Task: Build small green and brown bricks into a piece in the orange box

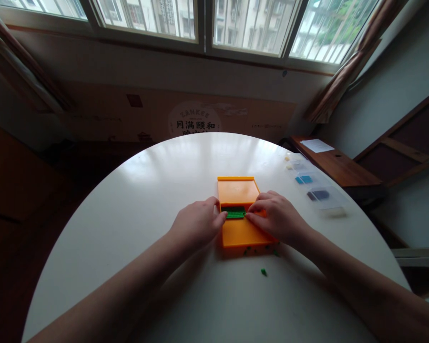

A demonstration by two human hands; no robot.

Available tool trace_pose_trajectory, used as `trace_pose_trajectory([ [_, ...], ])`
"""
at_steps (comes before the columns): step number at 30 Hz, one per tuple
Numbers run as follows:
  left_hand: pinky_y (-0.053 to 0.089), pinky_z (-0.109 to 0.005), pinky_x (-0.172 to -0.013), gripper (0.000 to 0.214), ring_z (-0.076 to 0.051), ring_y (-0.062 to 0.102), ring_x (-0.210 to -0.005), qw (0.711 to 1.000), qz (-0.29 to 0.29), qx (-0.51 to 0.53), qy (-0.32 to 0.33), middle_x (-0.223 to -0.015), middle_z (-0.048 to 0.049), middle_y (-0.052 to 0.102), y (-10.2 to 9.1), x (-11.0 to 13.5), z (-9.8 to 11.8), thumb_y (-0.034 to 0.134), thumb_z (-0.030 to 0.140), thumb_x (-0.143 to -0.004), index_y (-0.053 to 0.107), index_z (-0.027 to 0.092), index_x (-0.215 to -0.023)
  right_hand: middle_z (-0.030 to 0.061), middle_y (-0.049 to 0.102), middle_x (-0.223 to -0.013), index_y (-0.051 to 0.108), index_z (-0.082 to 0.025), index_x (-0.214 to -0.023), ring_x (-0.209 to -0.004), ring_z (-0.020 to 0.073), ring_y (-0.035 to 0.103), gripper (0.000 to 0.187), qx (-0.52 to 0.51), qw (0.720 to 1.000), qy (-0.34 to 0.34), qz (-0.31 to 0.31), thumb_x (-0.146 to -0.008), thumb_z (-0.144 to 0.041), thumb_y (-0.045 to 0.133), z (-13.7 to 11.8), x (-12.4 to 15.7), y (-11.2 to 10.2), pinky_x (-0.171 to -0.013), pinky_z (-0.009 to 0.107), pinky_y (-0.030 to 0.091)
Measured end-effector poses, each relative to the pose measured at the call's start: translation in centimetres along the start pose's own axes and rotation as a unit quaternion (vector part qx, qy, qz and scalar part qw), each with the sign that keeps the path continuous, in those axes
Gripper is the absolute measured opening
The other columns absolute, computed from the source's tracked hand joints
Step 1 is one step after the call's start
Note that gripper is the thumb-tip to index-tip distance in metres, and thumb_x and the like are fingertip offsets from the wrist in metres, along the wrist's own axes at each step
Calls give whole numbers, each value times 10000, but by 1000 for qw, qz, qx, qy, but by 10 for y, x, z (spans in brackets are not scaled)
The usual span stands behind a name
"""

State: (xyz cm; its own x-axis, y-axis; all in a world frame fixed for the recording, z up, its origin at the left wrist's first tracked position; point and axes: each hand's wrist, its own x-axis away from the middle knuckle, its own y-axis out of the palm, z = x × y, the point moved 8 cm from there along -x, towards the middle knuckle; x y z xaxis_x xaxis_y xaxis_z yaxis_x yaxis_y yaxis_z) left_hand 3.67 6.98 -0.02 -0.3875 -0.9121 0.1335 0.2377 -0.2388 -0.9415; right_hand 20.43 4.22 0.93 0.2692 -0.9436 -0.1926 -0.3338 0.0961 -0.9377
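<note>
An orange plastic box point(248, 233) lies open on the white table, its flat lid-like panel point(238, 189) at the far side. Across its middle sits a block of small green pieces point(235, 213) in tight rows. My left hand point(198, 221) grips the box's left edge, with the thumb against the left end of the green rows. At their right end, my right hand point(277, 216) has thumb and forefinger pinched together at a tiny green piece point(245, 214), mostly hidden by the fingertips. One loose green piece point(263, 271) lies nearer me, and several more rest by the box's front edge.
A clear plastic compartment case point(334, 200) stands on the round white table point(146, 190) at the right, holding blue pieces point(303, 179) and dark pieces point(318, 195). Beyond the table's right edge is a wooden surface point(350, 166) with a paper point(317, 146) on it.
</note>
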Motion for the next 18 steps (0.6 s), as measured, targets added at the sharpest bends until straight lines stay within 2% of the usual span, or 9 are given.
trace_pose_trajectory([
  [18,442,-317,-623,376,-252,661,-829,1000,1,7,1,-959,-63,723,-1,1,1,436,496,-880,598,247,-1110,43,668,-864,736,-232,-829,-841,199,550,158,28,999,-6,21,-861,-325,613,-7,2,-1,-767,336,420],
])
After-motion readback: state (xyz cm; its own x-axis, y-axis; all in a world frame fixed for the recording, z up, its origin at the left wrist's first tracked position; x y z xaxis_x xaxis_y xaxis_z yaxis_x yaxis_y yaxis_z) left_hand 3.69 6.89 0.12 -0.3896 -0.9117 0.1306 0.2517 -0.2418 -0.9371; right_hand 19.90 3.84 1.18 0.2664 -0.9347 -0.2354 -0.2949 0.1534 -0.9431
